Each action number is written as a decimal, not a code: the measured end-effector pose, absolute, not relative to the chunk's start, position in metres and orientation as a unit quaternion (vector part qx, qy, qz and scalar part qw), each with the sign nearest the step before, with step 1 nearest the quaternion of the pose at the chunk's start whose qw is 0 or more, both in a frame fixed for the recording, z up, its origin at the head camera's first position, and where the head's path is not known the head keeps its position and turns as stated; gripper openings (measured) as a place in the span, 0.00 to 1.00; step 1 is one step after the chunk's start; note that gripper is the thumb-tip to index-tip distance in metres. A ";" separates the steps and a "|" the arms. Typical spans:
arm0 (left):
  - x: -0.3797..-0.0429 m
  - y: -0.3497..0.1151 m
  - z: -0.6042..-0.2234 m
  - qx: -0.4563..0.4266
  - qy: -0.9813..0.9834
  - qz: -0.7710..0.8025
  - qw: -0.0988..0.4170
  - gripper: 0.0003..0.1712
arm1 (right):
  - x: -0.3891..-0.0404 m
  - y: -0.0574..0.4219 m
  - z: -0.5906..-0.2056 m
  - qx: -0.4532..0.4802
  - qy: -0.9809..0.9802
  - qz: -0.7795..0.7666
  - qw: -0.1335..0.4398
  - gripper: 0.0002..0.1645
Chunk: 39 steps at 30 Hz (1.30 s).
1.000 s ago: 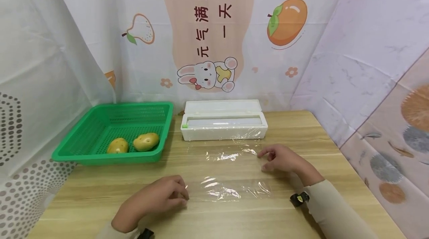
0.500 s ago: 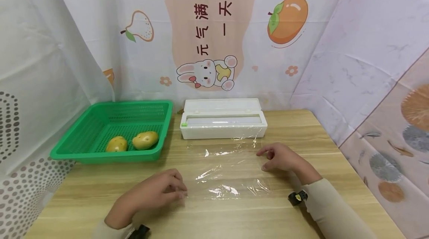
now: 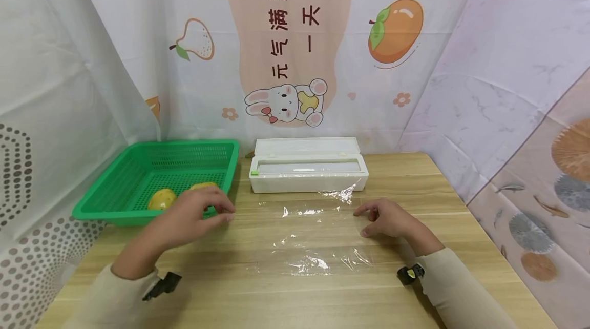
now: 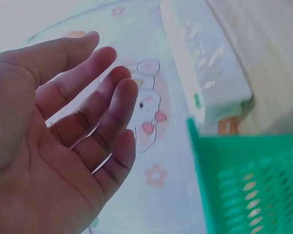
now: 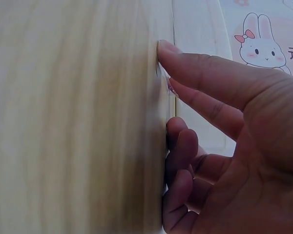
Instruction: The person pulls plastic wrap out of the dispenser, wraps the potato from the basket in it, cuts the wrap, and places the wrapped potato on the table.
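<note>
Your left hand [image 3: 193,216], loosely curled and holding nothing, hovers left of the clear film [image 3: 311,257]. Your right hand [image 3: 386,220] rests at the film's right edge, thumb and forefinger apart. Farther off, the green basket [image 3: 108,216] with two potatoes [image 3: 161,199] sits behind and left of the film; the white box [image 3: 309,184] stands behind it.

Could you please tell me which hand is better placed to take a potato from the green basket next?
Probably the left hand: it is empty, near the green basket and its potatoes, while the right hand is farther off, at the right edge of the clear film.
</note>
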<state>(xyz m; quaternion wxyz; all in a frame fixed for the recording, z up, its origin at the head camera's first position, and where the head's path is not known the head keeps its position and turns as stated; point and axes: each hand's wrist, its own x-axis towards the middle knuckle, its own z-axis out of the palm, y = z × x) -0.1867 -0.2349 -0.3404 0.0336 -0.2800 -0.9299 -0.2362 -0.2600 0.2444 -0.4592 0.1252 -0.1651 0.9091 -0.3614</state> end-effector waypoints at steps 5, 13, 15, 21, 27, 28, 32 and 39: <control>-0.205 -0.252 -0.324 -0.264 -0.937 -0.219 0.065 0.05 | -0.260 0.244 -0.460 -0.165 0.908 -0.364 0.125 0.29; -0.234 -0.277 -0.313 -0.217 -0.954 -0.203 0.035 0.09 | -0.260 0.245 -0.461 -0.171 0.908 -0.362 0.123 0.29; -0.241 -0.282 -0.313 -0.214 -0.957 -0.196 0.025 0.10 | -0.260 0.245 -0.460 -0.172 0.908 -0.362 0.123 0.29; -0.262 -0.293 -0.314 -0.197 -0.964 -0.179 -0.031 0.15 | -0.260 0.246 -0.460 -0.176 0.909 -0.360 0.118 0.30; -0.282 -0.300 -0.313 -0.198 -0.964 -0.154 -0.085 0.21 | -0.260 0.247 -0.462 -0.176 0.910 -0.356 0.118 0.30; -0.285 -0.301 -0.313 -0.200 -0.963 -0.154 -0.093 0.22 | -0.260 0.247 -0.462 -0.176 0.910 -0.356 0.118 0.29; -0.298 -0.307 -0.314 -0.192 -0.962 -0.151 -0.122 0.24 | -0.261 0.247 -0.462 -0.176 0.911 -0.355 0.117 0.29; -0.316 -0.316 -0.312 -0.182 -0.958 -0.131 -0.179 0.30 | -0.262 0.248 -0.462 -0.175 0.909 -0.359 0.120 0.29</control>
